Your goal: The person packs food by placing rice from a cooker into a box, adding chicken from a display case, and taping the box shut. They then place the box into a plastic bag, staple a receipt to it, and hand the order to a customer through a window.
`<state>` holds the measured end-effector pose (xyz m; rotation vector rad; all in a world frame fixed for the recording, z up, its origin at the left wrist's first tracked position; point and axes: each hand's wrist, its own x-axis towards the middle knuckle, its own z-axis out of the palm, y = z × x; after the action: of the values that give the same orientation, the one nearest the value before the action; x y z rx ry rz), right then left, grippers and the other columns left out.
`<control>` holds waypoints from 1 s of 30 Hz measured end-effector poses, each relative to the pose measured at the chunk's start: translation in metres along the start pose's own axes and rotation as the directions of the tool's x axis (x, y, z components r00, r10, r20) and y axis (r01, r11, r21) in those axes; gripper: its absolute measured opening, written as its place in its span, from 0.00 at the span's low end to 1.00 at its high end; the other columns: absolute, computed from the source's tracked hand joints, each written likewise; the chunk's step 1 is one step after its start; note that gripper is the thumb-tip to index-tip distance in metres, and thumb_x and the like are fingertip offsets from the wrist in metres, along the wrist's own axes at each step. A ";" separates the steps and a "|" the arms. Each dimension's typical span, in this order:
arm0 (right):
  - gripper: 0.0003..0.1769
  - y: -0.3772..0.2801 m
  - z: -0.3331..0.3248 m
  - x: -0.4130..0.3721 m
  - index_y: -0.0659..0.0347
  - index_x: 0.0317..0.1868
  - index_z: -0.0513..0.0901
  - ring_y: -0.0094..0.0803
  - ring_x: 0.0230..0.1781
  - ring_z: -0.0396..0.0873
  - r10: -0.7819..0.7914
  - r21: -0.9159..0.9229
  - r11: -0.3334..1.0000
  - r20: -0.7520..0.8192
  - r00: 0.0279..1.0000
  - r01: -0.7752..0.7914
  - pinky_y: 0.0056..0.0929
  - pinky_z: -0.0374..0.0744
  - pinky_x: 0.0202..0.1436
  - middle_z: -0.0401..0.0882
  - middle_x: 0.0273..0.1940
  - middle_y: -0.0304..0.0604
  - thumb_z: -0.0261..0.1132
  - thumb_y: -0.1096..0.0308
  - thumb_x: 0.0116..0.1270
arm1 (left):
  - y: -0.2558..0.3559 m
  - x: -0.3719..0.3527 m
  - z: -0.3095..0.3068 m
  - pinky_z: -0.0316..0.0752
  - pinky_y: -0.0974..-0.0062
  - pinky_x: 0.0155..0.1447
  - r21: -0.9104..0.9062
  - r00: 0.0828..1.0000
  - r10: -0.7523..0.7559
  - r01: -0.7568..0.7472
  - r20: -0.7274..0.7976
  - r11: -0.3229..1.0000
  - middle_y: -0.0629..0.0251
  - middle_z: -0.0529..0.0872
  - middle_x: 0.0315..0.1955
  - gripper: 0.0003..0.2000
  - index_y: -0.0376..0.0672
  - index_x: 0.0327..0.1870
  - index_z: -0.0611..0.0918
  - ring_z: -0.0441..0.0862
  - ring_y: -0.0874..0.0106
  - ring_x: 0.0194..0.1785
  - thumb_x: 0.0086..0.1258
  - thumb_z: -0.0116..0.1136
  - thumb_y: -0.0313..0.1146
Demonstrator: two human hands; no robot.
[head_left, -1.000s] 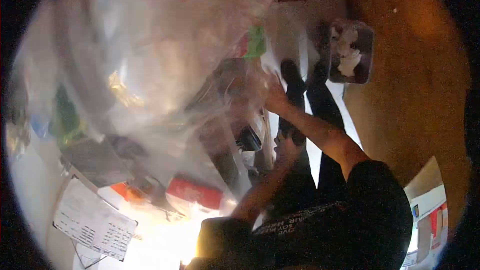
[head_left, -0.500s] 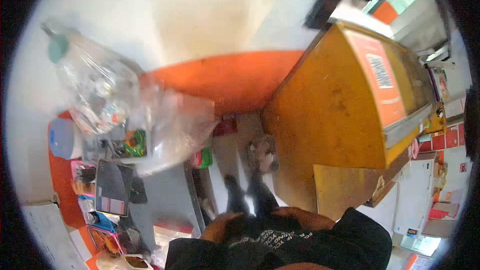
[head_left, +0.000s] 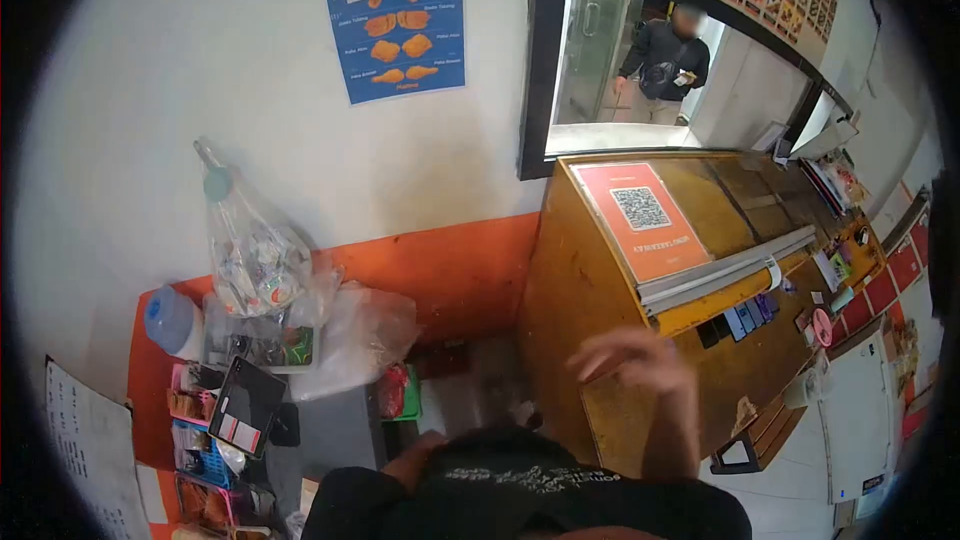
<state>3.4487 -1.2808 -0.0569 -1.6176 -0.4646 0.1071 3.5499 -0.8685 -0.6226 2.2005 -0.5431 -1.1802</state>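
Observation:
My right hand (head_left: 632, 358) is raised in front of the brown wooden desk (head_left: 555, 340). Its fingers are slightly curled and apart, with nothing visible in them. Low at my waist, beside the grey counter (head_left: 335, 428), is my left hand (head_left: 428, 443). Its fingers are mostly hidden by my dark shirt, so I cannot make out a grip. On the desk's raised top lies an orange sheet with a QR code (head_left: 640, 208). Several phone-like devices (head_left: 742, 320) stand in the desk's lower shelf, to the right of my right hand.
Behind a black-framed window (head_left: 537, 70) stands a person (head_left: 665, 60) holding something small. At left are a hanging bag of plastic items (head_left: 260, 265), a blue-lidded container (head_left: 172, 322), a tablet (head_left: 245, 405) and small baskets (head_left: 205, 452). A green basket (head_left: 410, 395) sits low beyond the counter.
My view has lifted toward the wall and window. My right hand has risen from near my waist to in front of the desk. The left stays low.

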 end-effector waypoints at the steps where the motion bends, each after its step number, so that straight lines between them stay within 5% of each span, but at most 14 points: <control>1: 0.35 -0.014 -0.031 0.002 0.64 0.65 0.73 0.46 0.50 0.84 -0.198 0.046 0.979 0.014 0.980 0.197 0.52 0.77 0.59 0.85 0.47 0.54 0.62 0.44 0.69 | 0.006 -0.004 0.003 0.73 0.64 0.63 0.022 1.000 -0.026 0.025 0.013 0.999 0.52 0.82 0.54 0.28 0.40 0.57 0.80 0.77 0.57 0.59 0.70 0.51 0.57; 3: 0.42 -0.014 -0.115 0.006 0.67 0.62 0.74 0.59 0.49 0.81 -0.295 0.236 0.933 0.059 0.954 0.273 0.59 0.76 0.55 0.84 0.43 0.60 0.54 0.34 0.68 | 0.071 -0.011 -0.003 0.74 0.65 0.60 -0.082 0.991 -0.129 0.130 0.020 0.988 0.54 0.84 0.52 0.27 0.39 0.56 0.81 0.80 0.59 0.56 0.71 0.52 0.56; 5: 0.34 -0.008 -0.203 0.019 0.62 0.61 0.75 0.54 0.52 0.80 -0.255 0.425 0.851 -0.179 0.950 0.308 0.55 0.77 0.56 0.84 0.45 0.57 0.50 0.38 0.73 | 0.120 -0.019 -0.010 0.76 0.66 0.58 -0.195 0.975 -0.220 0.221 0.027 0.956 0.57 0.85 0.49 0.26 0.38 0.55 0.81 0.82 0.62 0.52 0.71 0.54 0.55; 7: 0.29 -0.030 -0.267 0.055 0.59 0.60 0.76 0.49 0.56 0.78 -0.167 0.453 0.825 -0.376 0.911 0.338 0.50 0.75 0.59 0.83 0.49 0.53 0.53 0.43 0.74 | 0.140 -0.023 -0.001 0.78 0.67 0.54 -0.498 0.983 -0.016 -0.077 -0.180 0.864 0.58 0.86 0.49 0.24 0.36 0.55 0.81 0.83 0.66 0.47 0.73 0.53 0.50; 8: 0.26 -0.037 -0.292 0.075 0.57 0.59 0.77 0.47 0.59 0.77 -0.137 0.405 0.847 -0.459 0.878 0.344 0.46 0.75 0.61 0.82 0.53 0.50 0.56 0.46 0.74 | 0.147 -0.027 -0.001 0.78 0.67 0.54 -0.517 0.979 -0.024 -0.087 -0.204 0.851 0.58 0.86 0.49 0.24 0.36 0.55 0.81 0.83 0.66 0.47 0.73 0.53 0.50; 10: 0.35 -0.027 -0.338 0.104 0.59 0.66 0.69 0.40 0.67 0.70 -0.069 0.248 0.903 -0.723 0.687 0.352 0.45 0.72 0.64 0.69 0.68 0.46 0.54 0.39 0.72 | 0.151 -0.040 -0.005 0.75 0.69 0.58 -0.587 0.981 -0.123 0.010 -0.153 0.810 0.59 0.84 0.53 0.22 0.36 0.60 0.78 0.80 0.71 0.52 0.76 0.53 0.45; 12: 0.35 -0.001 -0.392 0.122 0.57 0.67 0.68 0.37 0.66 0.71 0.005 0.350 0.823 -0.792 0.610 0.448 0.38 0.71 0.60 0.71 0.68 0.41 0.54 0.39 0.72 | 0.168 -0.066 -0.019 0.68 0.60 0.63 -0.672 0.982 0.028 -0.149 -0.187 0.726 0.61 0.78 0.61 0.31 0.51 0.70 0.70 0.75 0.66 0.61 0.73 0.48 0.61; 13: 0.33 0.020 -0.422 0.128 0.56 0.65 0.70 0.37 0.67 0.71 0.012 0.384 0.779 -0.800 0.599 0.497 0.41 0.74 0.58 0.73 0.65 0.39 0.53 0.39 0.72 | 0.197 -0.093 -0.034 0.62 0.57 0.68 -0.647 0.964 0.127 -0.251 -0.233 0.720 0.61 0.75 0.64 0.32 0.49 0.72 0.68 0.72 0.64 0.65 0.74 0.45 0.61; 17: 0.27 0.082 -0.459 0.144 0.56 0.57 0.74 0.42 0.60 0.77 0.189 0.496 0.642 -0.841 0.506 0.585 0.44 0.78 0.52 0.79 0.60 0.39 0.50 0.42 0.74 | 0.317 -0.209 -0.064 0.52 0.56 0.75 -0.589 0.859 0.403 -0.510 -0.315 0.626 0.60 0.72 0.68 0.34 0.44 0.74 0.64 0.64 0.61 0.73 0.76 0.40 0.60; 18: 0.27 0.097 -0.463 0.139 0.56 0.57 0.74 0.43 0.59 0.78 0.239 0.515 0.611 -0.844 0.479 0.601 0.44 0.77 0.53 0.80 0.59 0.40 0.49 0.43 0.74 | 0.343 -0.228 -0.056 0.52 0.56 0.75 -0.599 0.869 0.392 -0.494 -0.303 0.631 0.60 0.72 0.68 0.34 0.44 0.74 0.64 0.64 0.61 0.73 0.76 0.40 0.60; 20: 0.27 0.125 -0.471 0.135 0.58 0.58 0.73 0.45 0.60 0.77 0.295 0.545 0.565 -0.835 0.465 0.619 0.47 0.75 0.56 0.78 0.61 0.43 0.46 0.45 0.75 | 0.387 -0.245 -0.042 0.46 0.62 0.79 -0.563 0.752 0.623 -0.616 -0.213 0.551 0.57 0.65 0.72 0.33 0.39 0.73 0.65 0.56 0.62 0.77 0.77 0.40 0.57; 26: 0.26 0.170 -0.491 0.122 0.56 0.64 0.67 0.51 0.60 0.76 0.297 0.541 0.581 -0.837 0.460 0.609 0.49 0.73 0.59 0.76 0.61 0.46 0.43 0.47 0.78 | 0.411 -0.250 -0.022 0.39 0.60 0.80 -0.586 0.858 0.512 -0.388 0.053 0.711 0.57 0.55 0.76 0.37 0.41 0.76 0.59 0.47 0.61 0.79 0.75 0.39 0.60; 27: 0.25 0.164 -0.486 0.125 0.56 0.63 0.68 0.50 0.60 0.77 0.329 0.540 0.584 -0.840 0.432 0.606 0.49 0.73 0.58 0.77 0.60 0.46 0.43 0.48 0.78 | 0.394 -0.237 -0.011 0.39 0.61 0.79 -0.609 0.804 0.594 -0.460 0.022 0.646 0.56 0.55 0.76 0.37 0.42 0.76 0.59 0.47 0.60 0.79 0.74 0.41 0.61; 30: 0.25 0.166 -0.484 0.133 0.59 0.63 0.68 0.48 0.59 0.77 0.312 0.513 0.660 -0.852 0.420 0.550 0.46 0.74 0.57 0.77 0.60 0.47 0.44 0.49 0.78 | 0.403 -0.237 -0.019 0.39 0.62 0.80 -0.572 0.832 0.543 -0.393 0.112 0.720 0.55 0.55 0.76 0.37 0.42 0.76 0.57 0.48 0.60 0.79 0.75 0.41 0.59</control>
<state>3.7737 -1.6904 -0.1375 -0.5580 0.3392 -0.6562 3.4088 -1.0252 -0.2045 1.3226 -0.7392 -1.1717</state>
